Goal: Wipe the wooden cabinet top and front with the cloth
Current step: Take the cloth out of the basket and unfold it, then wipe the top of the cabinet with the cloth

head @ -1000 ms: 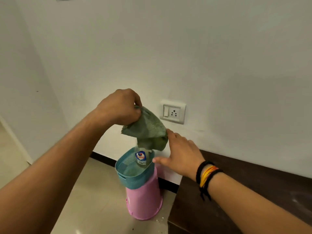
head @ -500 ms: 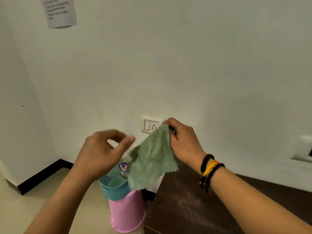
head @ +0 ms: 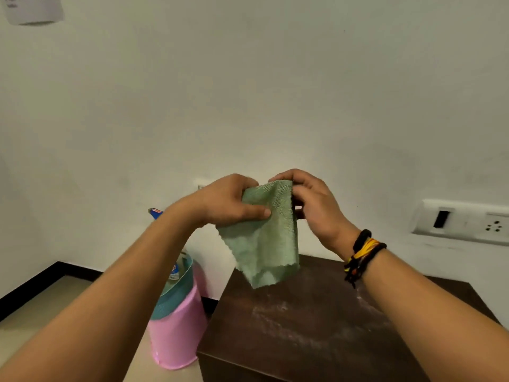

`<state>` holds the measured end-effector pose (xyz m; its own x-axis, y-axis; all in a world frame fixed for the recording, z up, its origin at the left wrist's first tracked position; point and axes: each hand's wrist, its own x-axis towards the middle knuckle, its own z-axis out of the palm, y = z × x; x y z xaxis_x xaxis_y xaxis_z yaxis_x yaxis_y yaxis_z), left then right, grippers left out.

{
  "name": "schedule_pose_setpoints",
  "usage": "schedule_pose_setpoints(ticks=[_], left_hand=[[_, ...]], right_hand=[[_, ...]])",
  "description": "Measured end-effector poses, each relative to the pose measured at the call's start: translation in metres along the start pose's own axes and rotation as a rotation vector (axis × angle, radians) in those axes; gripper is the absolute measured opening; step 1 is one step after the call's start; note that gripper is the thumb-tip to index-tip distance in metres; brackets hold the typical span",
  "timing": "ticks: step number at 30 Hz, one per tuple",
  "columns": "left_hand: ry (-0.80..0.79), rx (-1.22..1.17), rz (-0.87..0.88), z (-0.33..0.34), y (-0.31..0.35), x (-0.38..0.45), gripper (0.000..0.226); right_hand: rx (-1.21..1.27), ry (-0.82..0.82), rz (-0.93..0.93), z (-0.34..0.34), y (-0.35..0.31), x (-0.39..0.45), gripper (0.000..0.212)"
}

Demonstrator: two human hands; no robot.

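A green cloth (head: 265,238) hangs in the air above the back left part of the dark wooden cabinet top (head: 316,321). My left hand (head: 228,201) pinches its upper left edge, thumb lying across the fabric. My right hand (head: 316,208) grips the upper right corner. The cloth's lower edge dangles a little above the wood without touching it. Pale dusty streaks cover the middle of the cabinet top. The cabinet front is barely visible at the bottom edge.
Left of the cabinet stands an upturned pink bucket (head: 176,337) with a teal basket (head: 179,293) on it holding a spray bottle (head: 174,270). A wall socket panel (head: 465,220) sits at the right. The white wall rises directly behind the cabinet.
My left hand has come up and taken hold of the cloth beside my right hand. The cloth has shifted right over the cabinet, and my view has moved right.
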<state>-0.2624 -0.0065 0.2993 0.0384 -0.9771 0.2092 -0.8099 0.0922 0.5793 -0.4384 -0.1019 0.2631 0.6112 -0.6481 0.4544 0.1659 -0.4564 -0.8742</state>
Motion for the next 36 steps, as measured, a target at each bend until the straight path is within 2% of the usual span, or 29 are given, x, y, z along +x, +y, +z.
schedule_pose_setpoints(ticks=[4,7,9,11,12,14,17,19,21,23,24,25,26,29,31,33,36], left_hand=[[0.018,0.166,0.037,0.005,0.023,0.019,0.031],[0.006,0.153,0.021,0.01,0.025,0.02,0.03],[-0.106,0.088,-0.028,0.017,0.014,0.016,0.023],[-0.253,0.028,-0.088,0.03,-0.002,0.011,0.018],[-0.273,0.03,-0.105,0.037,-0.011,0.01,0.013],[-0.146,0.069,-0.097,0.047,-0.02,0.015,0.016],[0.204,0.251,-0.006,0.046,-0.013,0.018,0.017],[0.265,0.417,0.07,0.052,-0.011,0.007,0.024],[0.119,0.549,0.089,0.073,-0.028,-0.011,0.018],[-0.208,0.579,0.007,0.105,-0.052,-0.033,0.014],[-0.354,0.561,-0.04,0.12,-0.064,-0.043,0.02],[-0.429,0.518,-0.075,0.134,-0.074,-0.051,0.029],[-0.416,0.449,-0.092,0.148,-0.084,-0.056,0.036],[-0.135,0.355,-0.058,0.187,-0.101,-0.054,0.039],[-0.142,0.441,-0.084,0.219,-0.104,-0.045,0.051],[-0.177,0.499,-0.123,0.247,-0.108,-0.028,0.06],[-0.186,0.539,-0.211,0.252,-0.13,0.015,0.063]], right_hand=[[0.122,-0.032,0.052,-0.022,0.008,-0.01,0.038],[-0.1,-0.075,-0.033,-0.031,0.018,-0.013,0.027],[-0.184,-0.146,0.002,-0.039,0.026,-0.015,0.015],[-0.305,-0.212,0.044,-0.041,0.037,-0.018,0.013],[-0.382,-0.21,0.053,-0.04,0.045,-0.019,0.014],[-0.425,-0.144,0.065,-0.037,0.057,-0.016,0.021],[-0.311,-0.011,0.04,-0.037,0.061,-0.005,0.036],[-0.272,-0.04,0.022,-0.036,0.068,-0.004,0.037],[-0.382,-0.165,0.037,-0.031,0.089,-0.015,0.043],[-0.632,-0.489,0.114,-0.025,0.119,-0.035,0.052],[-0.755,-0.665,0.162,-0.024,0.132,-0.047,0.055],[-0.825,-0.783,0.209,-0.023,0.145,-0.057,0.057],[-0.852,-0.822,0.249,-0.023,0.152,-0.064,0.057],[-0.911,-0.638,0.24,-0.033,0.159,-0.069,0.046],[-1.1,-0.635,0.184,-0.038,0.166,-0.073,0.041],[-1.255,-0.693,0.237,-0.039,0.177,-0.085,0.052],[-1.286,-0.668,0.333,-0.038,0.199,-0.093,0.064]])
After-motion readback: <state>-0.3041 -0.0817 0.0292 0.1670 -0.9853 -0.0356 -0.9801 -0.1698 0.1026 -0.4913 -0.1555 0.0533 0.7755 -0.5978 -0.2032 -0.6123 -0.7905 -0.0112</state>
